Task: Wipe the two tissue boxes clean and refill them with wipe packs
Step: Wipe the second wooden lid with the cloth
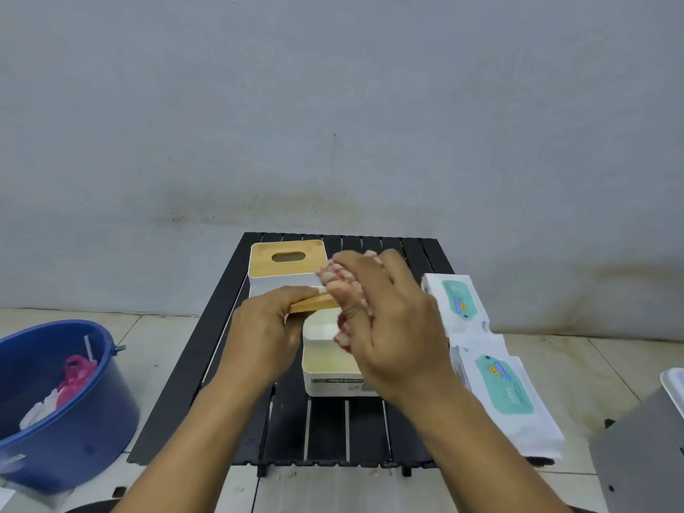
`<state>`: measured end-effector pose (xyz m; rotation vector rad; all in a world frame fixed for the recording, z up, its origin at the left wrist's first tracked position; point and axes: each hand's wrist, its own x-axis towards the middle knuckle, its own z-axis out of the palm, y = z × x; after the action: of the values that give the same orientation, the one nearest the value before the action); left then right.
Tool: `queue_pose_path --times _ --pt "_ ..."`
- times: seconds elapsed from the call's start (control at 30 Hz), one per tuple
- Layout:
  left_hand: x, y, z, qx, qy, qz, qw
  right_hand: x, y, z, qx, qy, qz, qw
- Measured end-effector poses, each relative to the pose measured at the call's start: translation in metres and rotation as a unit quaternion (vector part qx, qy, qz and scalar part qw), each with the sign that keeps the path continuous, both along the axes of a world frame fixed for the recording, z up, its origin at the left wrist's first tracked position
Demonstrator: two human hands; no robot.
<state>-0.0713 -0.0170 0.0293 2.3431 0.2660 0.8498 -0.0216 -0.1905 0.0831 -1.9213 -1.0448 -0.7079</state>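
In the head view, the left hand holds a flat bamboo lid by its near end, with the fingers curled over the top and the thumb underneath. The lid is raised above the open white plastic tissue box. The right hand has its fingers bunched round a red-and-white checked cloth and presses it on the lid's far end.

That pressure falls well away from the left hand's grip, so a hard stroke could lever the lid loose and drop it onto the box or the black slatted table.

The second white tissue box with its bamboo lid on sits just behind and could be pushed backwards.

The two white-and-teal wipe packs lie at the table's right edge, the nearer one overhanging it, so a swing of the right forearm could knock them off.
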Motion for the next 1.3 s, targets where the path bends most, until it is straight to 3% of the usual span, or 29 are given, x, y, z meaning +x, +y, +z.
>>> queue_pose_path --times 0.07,0.23,0.33,0.4,0.47,0.53,0.6,0.67,0.8,0.9,1.0,1.17,1.23,1.3 --pt "-0.001 0.001 0.004 0.021 -0.010 0.013 1.000 0.005 -0.001 -0.003 -0.013 -0.014 -0.037 0.999" --pt "-0.008 -0.002 0.009 0.062 -0.009 0.014 0.998 0.036 -0.025 -0.013 0.016 0.149 -0.052 0.987" --pt "-0.006 -0.003 0.009 0.080 0.030 0.023 0.996 0.018 -0.021 -0.008 -0.040 0.083 0.036 0.995" --pt "-0.007 -0.001 0.010 0.097 0.040 0.028 0.994 0.018 -0.020 -0.008 -0.099 0.018 0.030 0.994" --pt "-0.010 0.000 0.015 0.095 0.036 0.034 0.994 0.031 -0.021 -0.010 -0.087 0.035 0.005 0.996" --pt "-0.011 0.002 0.020 -0.012 0.025 0.022 0.999 0.042 -0.029 -0.012 -0.001 0.148 0.019 0.989" --pt "-0.013 0.004 0.025 -0.170 0.010 -0.013 0.985 0.050 -0.038 -0.013 0.066 0.267 0.047 0.960" --pt "-0.012 0.004 0.025 -0.231 -0.005 -0.042 0.972 0.053 -0.042 -0.011 0.085 0.319 0.063 0.942" --pt "-0.014 -0.008 0.023 -0.108 -0.030 -0.033 0.993 0.048 -0.039 -0.007 0.001 0.207 -0.067 0.976" --pt "-0.012 -0.017 0.027 0.004 -0.083 -0.046 0.996 0.039 -0.032 -0.002 -0.106 0.144 -0.198 0.964" --pt "-0.006 -0.034 0.022 0.117 -0.114 -0.043 0.986 0.007 -0.007 -0.006 -0.155 0.083 -0.184 0.967" --pt "-0.008 -0.032 0.016 0.012 -0.135 -0.023 0.991 -0.010 0.019 -0.015 -0.073 -0.002 -0.128 0.989" --pt "-0.011 -0.028 0.020 -0.026 -0.108 -0.017 0.994 0.009 0.009 -0.016 -0.054 0.025 -0.147 0.987" --pt "-0.012 -0.027 0.021 -0.078 -0.058 -0.018 0.995 0.035 -0.007 -0.024 -0.058 0.114 -0.173 0.977"
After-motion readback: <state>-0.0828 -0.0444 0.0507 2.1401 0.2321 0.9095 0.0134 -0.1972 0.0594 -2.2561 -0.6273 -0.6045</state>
